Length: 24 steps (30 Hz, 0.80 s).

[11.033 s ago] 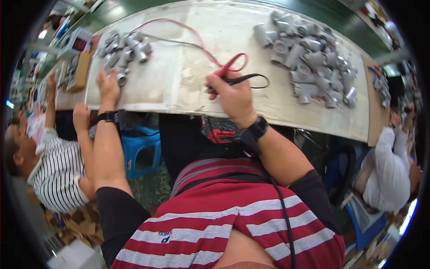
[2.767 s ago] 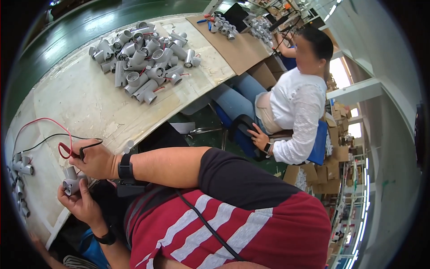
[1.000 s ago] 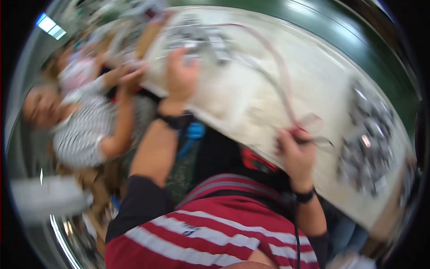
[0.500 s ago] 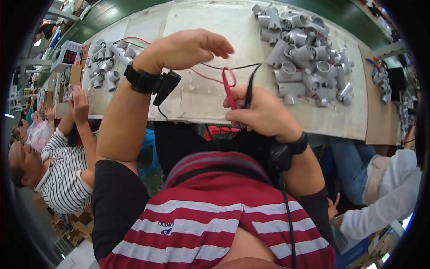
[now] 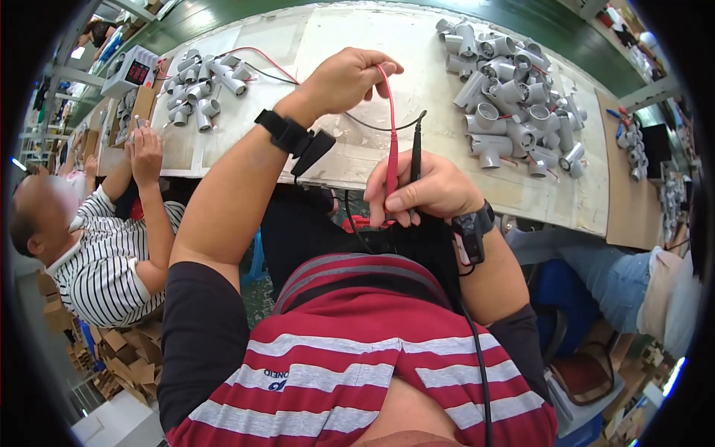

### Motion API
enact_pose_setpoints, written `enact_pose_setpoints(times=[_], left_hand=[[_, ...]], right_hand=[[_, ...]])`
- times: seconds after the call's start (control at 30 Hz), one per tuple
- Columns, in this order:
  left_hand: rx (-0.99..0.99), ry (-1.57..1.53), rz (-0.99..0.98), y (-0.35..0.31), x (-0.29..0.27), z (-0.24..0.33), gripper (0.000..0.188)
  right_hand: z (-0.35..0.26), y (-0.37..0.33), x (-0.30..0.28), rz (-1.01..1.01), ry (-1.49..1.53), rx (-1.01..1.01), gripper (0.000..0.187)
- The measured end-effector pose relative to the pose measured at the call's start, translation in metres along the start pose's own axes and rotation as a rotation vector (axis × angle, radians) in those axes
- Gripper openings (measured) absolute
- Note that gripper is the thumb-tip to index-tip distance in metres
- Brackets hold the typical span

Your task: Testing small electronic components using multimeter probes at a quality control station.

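My right hand (image 5: 439, 190) is closed around two test probes held side by side, a red probe (image 5: 392, 164) and a black probe (image 5: 416, 153), over the table's near edge. Farther off and to the left, my left hand (image 5: 342, 80) pinches the red lead (image 5: 389, 97) between thumb and fingertips. That lead runs fairly straight down into the red probe. From the black probe's top, a black lead (image 5: 380, 129) bends sharply and passes left under my left hand. The probes' lower ends are mostly hidden by my right fingers.
Grey tube-shaped fittings with short wires make a big pile (image 5: 518, 104) at the right and a smaller pile (image 5: 197, 89) at the left. A box-shaped meter (image 5: 132, 72) with a red display stands far left. A person in a striped shirt (image 5: 112, 249) sits at my left.
My left hand has gone from stretched fingers to pinching the red lead, which was looped and is now drawn out. My right hand has shifted slightly nearer with the probes.
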<state>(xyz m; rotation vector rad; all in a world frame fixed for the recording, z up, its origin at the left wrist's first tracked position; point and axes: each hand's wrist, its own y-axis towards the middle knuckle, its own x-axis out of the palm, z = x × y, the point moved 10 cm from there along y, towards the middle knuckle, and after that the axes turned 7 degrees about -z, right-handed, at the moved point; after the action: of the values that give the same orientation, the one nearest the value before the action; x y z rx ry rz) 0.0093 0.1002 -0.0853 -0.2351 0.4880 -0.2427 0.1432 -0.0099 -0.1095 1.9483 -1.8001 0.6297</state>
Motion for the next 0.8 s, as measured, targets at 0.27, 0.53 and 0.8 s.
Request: enact_pose_setpoints(times=[0.27,0.53,0.8], left_hand=[[0.474,0.762,0.877,-0.113,-0.018,0.056,0.031],[0.132,-0.668,0.026,-0.077,0.055,-0.011,0.028],[0.115,-0.553,0.051,-0.060,0.045,-0.012,0.021]], right_hand=[[-0.011,-0.002,-0.032,0.309,-0.087,0.007,0.018],[0.000,0.014,-0.023,0.204,-0.226,0.126,0.020],[0.004,0.017,-0.040,0.216,-0.221,0.140,0.022]])
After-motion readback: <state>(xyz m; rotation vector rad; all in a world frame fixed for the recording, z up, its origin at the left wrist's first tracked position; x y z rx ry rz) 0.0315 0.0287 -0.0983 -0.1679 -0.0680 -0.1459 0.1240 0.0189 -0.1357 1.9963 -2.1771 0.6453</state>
